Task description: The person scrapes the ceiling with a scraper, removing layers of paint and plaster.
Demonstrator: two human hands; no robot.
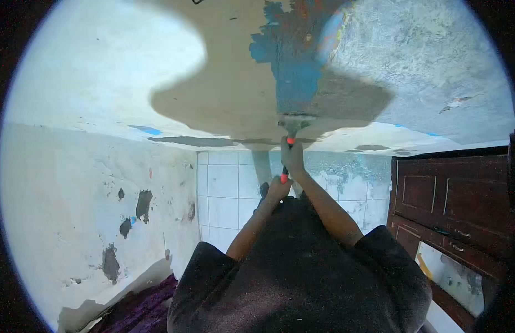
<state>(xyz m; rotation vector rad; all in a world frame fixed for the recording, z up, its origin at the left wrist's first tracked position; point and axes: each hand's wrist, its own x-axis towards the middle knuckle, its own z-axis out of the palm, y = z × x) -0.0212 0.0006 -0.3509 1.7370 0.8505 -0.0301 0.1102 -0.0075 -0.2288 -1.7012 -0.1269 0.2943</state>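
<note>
A long-handled scraper (297, 121) with a black and orange handle is held out in front of my body, its wide blade against the wall (213, 119). My right hand (293, 157) wraps round the handle close below the blade. Lower down, near the handle's end, my left hand (278, 190) is closed on the same handle. Just above the blade runs a bared strip of blue and grey patches (296, 77), with pale coating on both sides. Shadow from my head and arms covers this part of the wall.
Another wall with dark chipped spots (143, 205) stands at the left. White floor tiles (223, 180) lie below, dusty with debris (346, 172) at the right. A dark wooden cabinet (451, 194) is on the right. Purple cloth (138, 305) lies at the lower left.
</note>
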